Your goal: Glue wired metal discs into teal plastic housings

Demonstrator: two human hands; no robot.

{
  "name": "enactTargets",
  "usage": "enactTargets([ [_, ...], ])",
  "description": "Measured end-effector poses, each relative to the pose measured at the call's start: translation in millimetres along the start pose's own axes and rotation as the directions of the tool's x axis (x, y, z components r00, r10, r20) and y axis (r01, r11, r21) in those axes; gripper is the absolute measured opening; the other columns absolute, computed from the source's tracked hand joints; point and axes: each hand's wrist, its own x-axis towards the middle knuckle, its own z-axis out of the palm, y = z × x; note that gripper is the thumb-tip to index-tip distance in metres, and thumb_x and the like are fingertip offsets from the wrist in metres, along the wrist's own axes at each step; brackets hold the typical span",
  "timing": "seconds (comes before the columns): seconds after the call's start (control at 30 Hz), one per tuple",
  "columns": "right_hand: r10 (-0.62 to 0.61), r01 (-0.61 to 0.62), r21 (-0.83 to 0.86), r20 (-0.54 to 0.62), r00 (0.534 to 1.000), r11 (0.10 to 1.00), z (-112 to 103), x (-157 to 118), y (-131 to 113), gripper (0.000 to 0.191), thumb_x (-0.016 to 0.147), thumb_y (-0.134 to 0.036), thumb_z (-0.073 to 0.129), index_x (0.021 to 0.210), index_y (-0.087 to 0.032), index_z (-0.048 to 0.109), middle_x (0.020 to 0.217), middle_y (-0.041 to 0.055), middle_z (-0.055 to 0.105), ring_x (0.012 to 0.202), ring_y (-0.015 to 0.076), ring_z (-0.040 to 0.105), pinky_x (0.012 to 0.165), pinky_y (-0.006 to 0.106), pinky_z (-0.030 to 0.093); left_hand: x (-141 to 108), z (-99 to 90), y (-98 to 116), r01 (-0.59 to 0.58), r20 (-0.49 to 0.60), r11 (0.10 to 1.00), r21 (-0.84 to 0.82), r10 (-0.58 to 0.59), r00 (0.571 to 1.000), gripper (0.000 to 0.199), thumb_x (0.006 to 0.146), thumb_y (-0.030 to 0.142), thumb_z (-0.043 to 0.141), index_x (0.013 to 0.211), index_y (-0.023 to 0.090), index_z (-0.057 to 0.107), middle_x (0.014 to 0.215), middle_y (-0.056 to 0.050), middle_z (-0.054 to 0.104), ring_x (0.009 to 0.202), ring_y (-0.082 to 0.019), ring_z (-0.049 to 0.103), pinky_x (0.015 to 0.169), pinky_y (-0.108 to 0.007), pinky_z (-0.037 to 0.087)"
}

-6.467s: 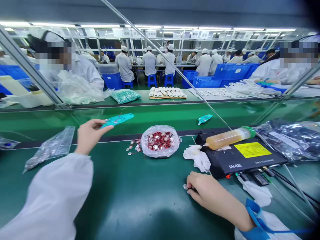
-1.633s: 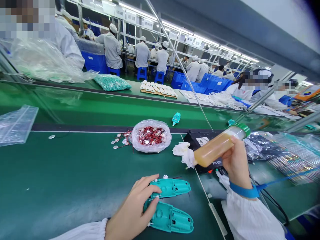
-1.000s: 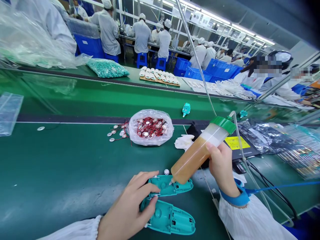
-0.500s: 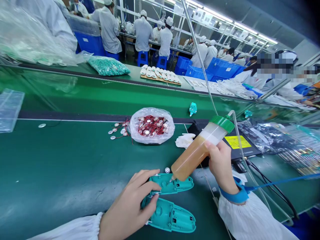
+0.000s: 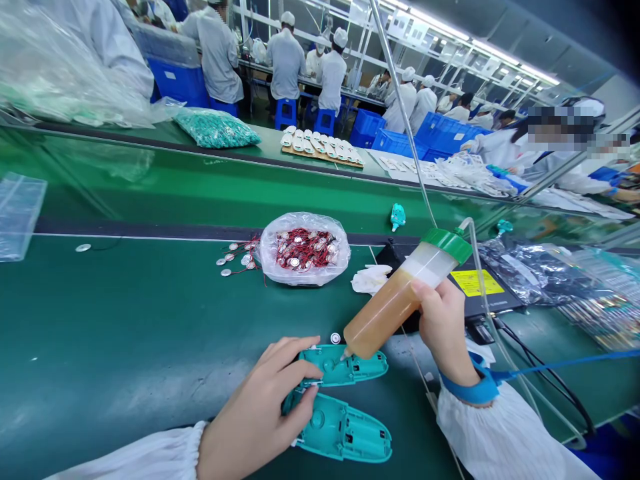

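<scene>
The left hand (image 5: 255,400), fingers slightly spread, presses across two teal plastic casing halves (image 5: 345,430), with one loose metal disc (image 5: 335,338) just beyond them. Ahead between the hands lies one plastic bag of red-wired discs (image 5: 303,248). The right hand (image 5: 443,331) wraps around one syringe of amber paste (image 5: 385,317), its tip touching the upper half (image 5: 367,365).

Bright, even light falls from ceiling tubes (image 5: 440,23), glaring softly on the green bench (image 5: 125,313), while wide-angle distortion bends the edges and the corners darken.
</scene>
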Motion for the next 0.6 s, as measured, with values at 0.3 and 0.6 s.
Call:
enactTargets([
  [0.3, -0.014, 0.014, -0.024, -0.014, 1.000, 1.000, -4.6, 0.3, 3.4, 0.024, 0.070, -0.042, 0.063, 0.071, -0.018, 0.057, 0.061, -0.0007, 0.054, 0.057, 0.0168, 0.047, 0.049, 0.029, 0.036, -1.7, 2.0, 0.5, 0.005, -0.003, 1.000, -0.003, -0.005, 1.000, 0.020, 0.089, 0.016, 0.041, 0.090, 0.022, 0.060, 0.121, -0.010, 0.056, 0.114, -0.022, 0.052, 0.089, -0.037, 0.049],
  [0.6, -0.006, 0.007, 0.025, -0.048, 0.999, 1.000, -6.1, 1.5, 5.6, 0.019, 0.070, -0.039, 0.062, 0.073, -0.020, 0.057, 0.064, -0.0002, 0.055, 0.059, 0.0183, 0.049, 0.053, 0.031, 0.039, 0.5, 0.4, -0.1, 0.001, -0.008, 1.000, 0.006, -0.001, 1.000, 0.020, 0.088, 0.016, 0.042, 0.091, 0.023, 0.060, 0.121, -0.009, 0.056, 0.115, -0.022, 0.051, 0.089, -0.036, 0.049],
])
